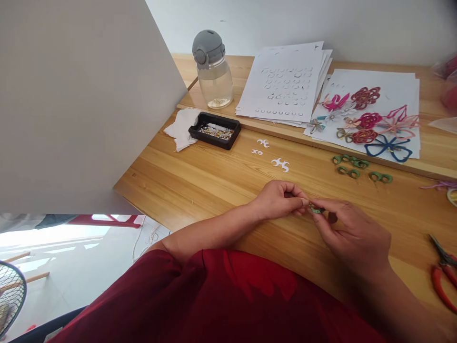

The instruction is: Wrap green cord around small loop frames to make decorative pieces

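My left hand (280,200) and my right hand (352,233) meet over the wooden table (214,186), near its front edge. Both are closed in a pinch on one small green curled piece (315,209) held between their fingertips. Most of the piece is hidden by my fingers. Several similar green curled pieces (357,166) lie on the table beyond my right hand. Three white paper cut-outs (280,164) lie beyond my left hand.
A black tray of small beads (215,131) sits beside a white cloth (182,127) and a clear bottle with a grey lid (213,71). Punched white sheets (285,81) and sheets bearing coloured flower shapes (371,119) lie at the back. Red-handled pliers (444,274) lie at the right edge.
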Available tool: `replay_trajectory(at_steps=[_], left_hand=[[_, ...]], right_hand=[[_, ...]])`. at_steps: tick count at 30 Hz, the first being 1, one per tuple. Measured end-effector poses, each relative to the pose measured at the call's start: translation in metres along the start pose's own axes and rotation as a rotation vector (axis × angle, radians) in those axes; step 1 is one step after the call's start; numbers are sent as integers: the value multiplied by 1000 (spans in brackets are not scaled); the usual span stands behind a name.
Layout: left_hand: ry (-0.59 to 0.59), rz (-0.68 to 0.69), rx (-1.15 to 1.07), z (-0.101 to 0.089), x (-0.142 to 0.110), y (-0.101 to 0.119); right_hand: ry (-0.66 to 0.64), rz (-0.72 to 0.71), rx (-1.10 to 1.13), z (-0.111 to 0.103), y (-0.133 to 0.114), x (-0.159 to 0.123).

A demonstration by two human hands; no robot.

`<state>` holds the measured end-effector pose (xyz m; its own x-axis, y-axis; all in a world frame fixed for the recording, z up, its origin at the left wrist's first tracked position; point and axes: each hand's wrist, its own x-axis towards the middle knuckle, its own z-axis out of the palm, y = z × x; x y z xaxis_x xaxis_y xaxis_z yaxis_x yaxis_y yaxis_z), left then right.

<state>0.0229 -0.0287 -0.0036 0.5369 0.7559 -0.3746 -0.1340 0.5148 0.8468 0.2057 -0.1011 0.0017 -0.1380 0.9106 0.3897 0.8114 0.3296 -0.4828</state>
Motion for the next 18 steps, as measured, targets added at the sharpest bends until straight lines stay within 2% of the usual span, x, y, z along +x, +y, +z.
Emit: replay_trajectory(at_steps=[2, 4, 5, 7, 9, 10, 11, 15, 18], left_hand=[[-11, 57, 38, 1, -1, -2], [-15, 169, 128, 2, -3, -4], [-10, 244, 193, 2, -5, -4], [3, 404, 333, 3, -7, -5], [15, 513, 433, 3, -9, -4], [17, 532, 454, 2, -9, -4], [17, 529, 457, 2, -9, -4], [5, 394, 387, 1, -7, -4], [-3, 257, 262, 1, -5, -6]], right_hand=[[20, 167, 15, -2, -10, 0], [2, 378, 161, -4, -17, 3], [-43, 498, 312, -5, -19, 5], [-212, 749, 710, -6, -19, 11], [-371, 932, 1024, -7, -18, 15], [-387, 969, 1088, -7, -18, 16], [-351, 968, 1093, -7, -19, 16], [-113, 848, 891, -7, -24, 13], [-97, 804, 795, -6, -21, 12]])
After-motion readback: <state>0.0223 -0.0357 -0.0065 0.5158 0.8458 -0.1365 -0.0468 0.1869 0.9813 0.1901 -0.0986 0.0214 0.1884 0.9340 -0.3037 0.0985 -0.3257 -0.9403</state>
